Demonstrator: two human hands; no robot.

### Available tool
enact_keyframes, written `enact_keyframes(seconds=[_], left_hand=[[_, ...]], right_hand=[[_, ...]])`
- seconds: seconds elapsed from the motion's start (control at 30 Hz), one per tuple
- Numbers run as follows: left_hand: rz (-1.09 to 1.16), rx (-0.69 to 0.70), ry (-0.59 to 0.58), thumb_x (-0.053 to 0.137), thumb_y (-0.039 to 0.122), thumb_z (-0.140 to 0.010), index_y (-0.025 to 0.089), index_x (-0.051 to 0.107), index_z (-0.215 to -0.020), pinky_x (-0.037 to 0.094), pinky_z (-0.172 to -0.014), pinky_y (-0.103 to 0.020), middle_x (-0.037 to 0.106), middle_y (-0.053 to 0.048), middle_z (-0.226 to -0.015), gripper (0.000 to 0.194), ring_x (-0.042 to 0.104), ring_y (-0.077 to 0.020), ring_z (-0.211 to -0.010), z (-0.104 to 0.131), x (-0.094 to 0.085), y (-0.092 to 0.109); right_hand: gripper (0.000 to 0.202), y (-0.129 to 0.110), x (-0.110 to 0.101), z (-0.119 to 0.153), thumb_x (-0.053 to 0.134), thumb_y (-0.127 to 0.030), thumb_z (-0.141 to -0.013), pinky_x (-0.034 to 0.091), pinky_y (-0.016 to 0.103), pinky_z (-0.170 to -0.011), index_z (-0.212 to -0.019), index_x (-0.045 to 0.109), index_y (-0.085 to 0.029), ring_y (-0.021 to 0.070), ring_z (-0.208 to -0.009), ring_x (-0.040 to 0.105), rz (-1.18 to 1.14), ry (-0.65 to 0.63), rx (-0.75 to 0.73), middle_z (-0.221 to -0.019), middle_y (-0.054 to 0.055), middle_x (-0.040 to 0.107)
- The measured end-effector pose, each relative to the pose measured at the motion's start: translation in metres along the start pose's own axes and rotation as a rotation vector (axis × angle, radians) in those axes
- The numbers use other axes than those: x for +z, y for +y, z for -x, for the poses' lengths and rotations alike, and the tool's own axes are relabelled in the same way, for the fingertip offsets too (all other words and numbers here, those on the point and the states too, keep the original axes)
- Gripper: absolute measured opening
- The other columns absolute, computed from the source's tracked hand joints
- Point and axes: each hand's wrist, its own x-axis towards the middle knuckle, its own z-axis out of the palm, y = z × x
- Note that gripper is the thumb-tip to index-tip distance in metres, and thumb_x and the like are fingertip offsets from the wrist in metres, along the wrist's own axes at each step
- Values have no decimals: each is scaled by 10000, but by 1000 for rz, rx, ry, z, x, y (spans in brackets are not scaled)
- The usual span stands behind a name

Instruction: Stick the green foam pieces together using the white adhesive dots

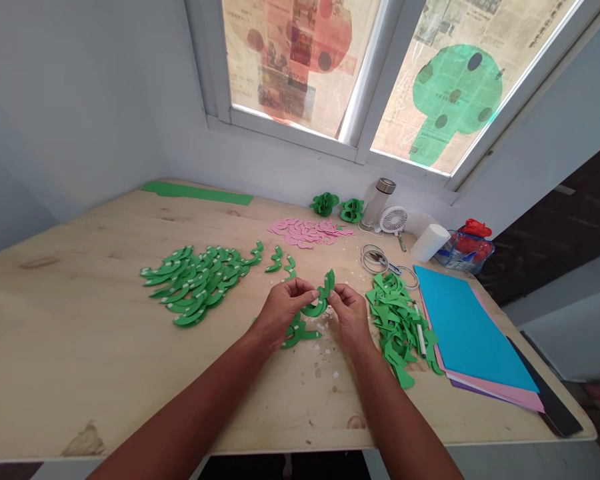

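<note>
Near the middle of the wooden table [120, 373], my left hand [287, 307] and my right hand [349, 312] hold a curved green piece [316, 308] between them, fingers pinched on its two sides. Its upper end points up between the hands. Beneath and beside my left hand lie more green curved pieces [294, 337], partly hidden by it. Small white scraps [325, 340] are scattered on the wood below the hands. To the left spreads a pile of green curved pieces with white tabs [197, 280]. A few single green pieces [275, 259] lie just beyond my left hand.
Green offcuts [393, 320] with a white pen [420, 333], tape rolls [374, 259] and blue sheets [470, 327] lie right. Behind are pink cutouts [313, 231], green paper balls [325, 204], a bottle [379, 200], a small fan [393, 219] and a white roll [430, 242].
</note>
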Motion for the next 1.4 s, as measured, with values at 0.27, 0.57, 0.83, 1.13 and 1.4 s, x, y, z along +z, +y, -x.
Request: enact_keyframes(seconds=[0.27, 0.57, 0.83, 1.13, 1.4], left_hand=[[53, -84, -51, 809, 300, -493, 147, 720, -729, 419, -614, -245, 684, -32, -692, 294, 565, -139, -636, 2, 0, 5], [38, -61, -44, 820, 301, -463, 147, 727, -689, 422, -598, -250, 686, -41, -664, 289, 563, -140, -609, 3, 0, 8], [18, -51, -9, 816, 316, -465, 135, 724, -678, 426, -579, -240, 688, -45, -649, 294, 568, -137, -591, 3, 1, 8], [-67, -2, -5, 798, 349, -480, 133, 713, -663, 420, -559, -243, 684, -53, -652, 296, 568, -147, -588, 5, 4, 7], [-96, 24, 46, 779, 318, -515, 127, 708, -679, 414, -525, -236, 662, -37, -628, 261, 538, -128, -551, 3, 3, 5]], right_hand=[[190, -1, 1, -1, 684, -344, -699, 431, 258, -638, -789, 697, -178, 143, -658, 564, -13, -10, 15, -732, 14, 685], [181, -5, 4, 1, 681, -337, -697, 424, 255, -647, -778, 695, -175, 134, -646, 554, -21, 0, 39, -701, 6, 671], [192, -4, 3, 1, 681, -350, -688, 431, 247, -605, -754, 676, -170, 127, -612, 537, 19, 56, 19, -658, 4, 650], [238, -5, 1, 0, 654, -398, -717, 450, 268, -619, -780, 659, -168, 141, -617, 562, 87, 102, -21, -677, 12, 649], [243, -6, -1, 2, 579, -396, -785, 449, 270, -657, -787, 644, -161, 139, -654, 557, 166, 125, -80, -699, 13, 627]])
